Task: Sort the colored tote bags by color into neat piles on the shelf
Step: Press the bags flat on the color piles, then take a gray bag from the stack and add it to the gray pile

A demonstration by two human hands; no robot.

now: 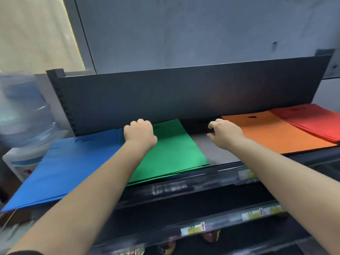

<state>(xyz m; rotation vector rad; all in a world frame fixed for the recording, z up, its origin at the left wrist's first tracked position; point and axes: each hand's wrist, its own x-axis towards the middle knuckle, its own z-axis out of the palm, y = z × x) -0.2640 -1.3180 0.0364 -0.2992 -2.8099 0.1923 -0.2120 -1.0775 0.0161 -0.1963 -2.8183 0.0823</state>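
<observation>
On a dark metal shelf (217, 151), four flat piles of tote bags lie sorted by colour: blue pile (60, 168) at the left end, green pile (171, 150) beside it, then bare shelf, then orange pile (276, 133) with red pile (312, 120) overlapping its far right edge. Both of the person's arms reach to the back of the shelf. The left hand (139, 134) rests, fingers curled, at the rear left corner of the green pile; whether it pinches a bag cannot be told. The right hand (225, 132), fingers loosely bent and holding nothing visible, hovers over the gap between green and orange, near a dark patch by the back panel (184, 96) that may be a bag or only shadow.

Sorting looks nearly complete, and squaring the piles seems the step in hand. The next move likely calls for nudging the green pile straight against the back panel. Room is ample in the gap to the right; on the left, green touches blue. The blue pile overhangs the shelf's front edge and could slide off, and a water bottle (24, 111) stands just beyond it.
</observation>
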